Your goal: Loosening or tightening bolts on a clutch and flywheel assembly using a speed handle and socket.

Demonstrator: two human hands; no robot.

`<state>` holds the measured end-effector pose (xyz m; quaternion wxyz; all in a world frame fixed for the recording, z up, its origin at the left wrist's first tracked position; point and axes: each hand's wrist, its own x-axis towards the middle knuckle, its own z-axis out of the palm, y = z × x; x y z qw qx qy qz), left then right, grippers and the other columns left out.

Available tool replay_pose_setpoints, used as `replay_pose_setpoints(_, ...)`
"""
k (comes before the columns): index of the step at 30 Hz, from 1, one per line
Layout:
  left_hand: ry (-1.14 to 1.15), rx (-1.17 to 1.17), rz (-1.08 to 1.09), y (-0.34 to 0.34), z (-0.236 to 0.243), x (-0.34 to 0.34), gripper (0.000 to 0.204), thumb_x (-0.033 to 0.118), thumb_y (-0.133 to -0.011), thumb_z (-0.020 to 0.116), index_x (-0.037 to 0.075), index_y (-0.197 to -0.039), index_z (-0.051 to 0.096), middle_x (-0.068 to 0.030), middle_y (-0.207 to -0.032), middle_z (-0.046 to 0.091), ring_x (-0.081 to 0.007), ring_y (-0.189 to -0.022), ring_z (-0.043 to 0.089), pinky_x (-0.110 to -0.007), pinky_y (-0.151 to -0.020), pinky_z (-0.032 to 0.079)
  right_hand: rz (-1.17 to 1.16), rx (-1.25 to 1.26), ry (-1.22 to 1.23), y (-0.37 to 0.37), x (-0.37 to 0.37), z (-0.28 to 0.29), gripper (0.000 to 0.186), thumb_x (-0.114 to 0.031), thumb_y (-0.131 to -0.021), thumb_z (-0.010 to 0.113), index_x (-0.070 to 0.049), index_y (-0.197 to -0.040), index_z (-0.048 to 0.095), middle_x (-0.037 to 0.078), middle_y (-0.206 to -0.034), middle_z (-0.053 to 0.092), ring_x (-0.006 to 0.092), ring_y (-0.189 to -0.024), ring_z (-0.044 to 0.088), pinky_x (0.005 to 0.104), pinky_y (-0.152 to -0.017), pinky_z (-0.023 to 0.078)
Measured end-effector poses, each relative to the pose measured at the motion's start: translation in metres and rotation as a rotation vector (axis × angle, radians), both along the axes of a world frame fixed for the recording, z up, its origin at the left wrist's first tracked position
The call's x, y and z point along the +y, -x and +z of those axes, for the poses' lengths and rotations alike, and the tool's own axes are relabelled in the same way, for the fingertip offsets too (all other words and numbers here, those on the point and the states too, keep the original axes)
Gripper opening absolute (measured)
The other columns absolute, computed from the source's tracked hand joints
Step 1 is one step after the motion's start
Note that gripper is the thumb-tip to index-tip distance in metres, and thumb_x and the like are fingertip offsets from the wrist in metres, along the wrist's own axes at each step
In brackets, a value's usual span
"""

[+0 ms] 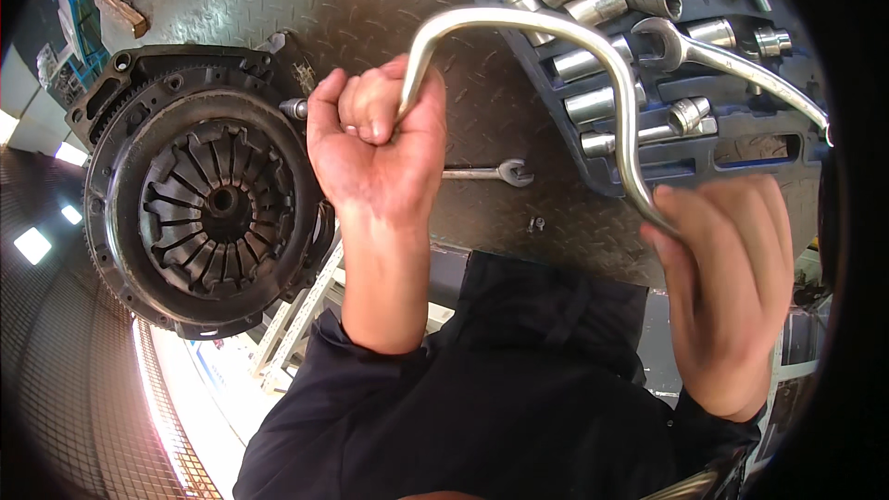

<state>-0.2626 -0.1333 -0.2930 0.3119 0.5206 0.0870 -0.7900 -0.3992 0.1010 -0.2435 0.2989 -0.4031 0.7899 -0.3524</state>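
A shiny, crank-shaped speed brace (622, 83) arches between my two hands. The fingers of my left hand (380, 143) are curled round its shaft, close to the clutch. Just left of that fist a metal socket end (294, 108) shows at the edge of the clutch assembly (120, 194); whether it sits on a bolt I cannot tell. My right hand (727, 268), smeared by motion, is closed on the other end of the brace. The clutch, dark and round with radial spring fingers, lies at the left. A combination wrench (486, 173) lies on the metal tabletop, partly behind my left wrist.
A blue socket tray (639, 167) with several chrome sockets (593, 106) fills the far right. A larger open-ended wrench (732, 60) lies across it. A small nut or bolt (536, 223) rests on the patterned metal tabletop (370, 0). A brownish block (120, 12) sits at the far left corner.
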Motion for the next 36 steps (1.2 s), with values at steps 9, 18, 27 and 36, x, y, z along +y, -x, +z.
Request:
replay_pose_setpoints(9, -0.310, 0.251, -0.009, -0.003, 0.014, 0.009, 0.027, 0.016, -0.085, 0.068, -0.001, -0.102, 0.056, -0.0115, -0.103, 0.058, -0.0236, -0.106, 0.053, -0.039, -0.100, 0.046, 0.026, 0.305, -0.085, 0.015, 0.003, -0.019, 0.036, 0.013, -0.078, 0.058, 0.003, -0.112, 0.064, 0.015, -0.092, 0.060, 0.0292, -0.082, 0.058, 0.0373, -0.074, 0.046)
replay_pose_setpoints(18, -0.200, 0.160, -0.181, 0.014, 0.038, 0.005, 0.035, 0.013, -0.090, 0.056, -0.007, -0.117, 0.045, -0.0194, -0.123, 0.049, -0.0323, -0.128, 0.044, -0.052, -0.115, 0.035, 0.054, 0.468, 0.102, 0.033, 0.000, -0.045, 0.040, 0.011, -0.074, 0.059, -0.001, -0.110, 0.068, 0.012, -0.094, 0.065, 0.0275, -0.085, 0.060, 0.0371, -0.074, 0.047)
replay_pose_setpoints(27, -0.265, 0.162, -0.120, 0.020, 0.020, 0.001, 0.020, 0.011, -0.104, 0.035, -0.002, -0.103, 0.050, -0.0253, -0.140, 0.050, -0.0341, -0.139, 0.041, -0.057, -0.119, 0.028, -0.038, 0.544, 0.128, 0.008, 0.007, -0.058, 0.039, -0.011, -0.068, 0.062, -0.002, -0.105, 0.070, 0.009, -0.091, 0.062, 0.0248, -0.078, 0.057, 0.0367, -0.069, 0.046)
replay_pose_setpoints(36, 0.002, 0.302, -0.607, -0.008, 0.003, 0.018, 0.030, 0.025, -0.099, 0.053, -0.001, -0.114, 0.052, 0.0012, -0.068, 0.045, -0.0102, -0.057, 0.047, -0.028, -0.061, 0.046, -0.033, 0.510, -0.052, 0.023, -0.009, -0.039, 0.019, -0.005, -0.070, 0.063, -0.002, -0.089, 0.063, 0.009, -0.083, 0.059, 0.0269, -0.076, 0.058, 0.0365, -0.067, 0.048)
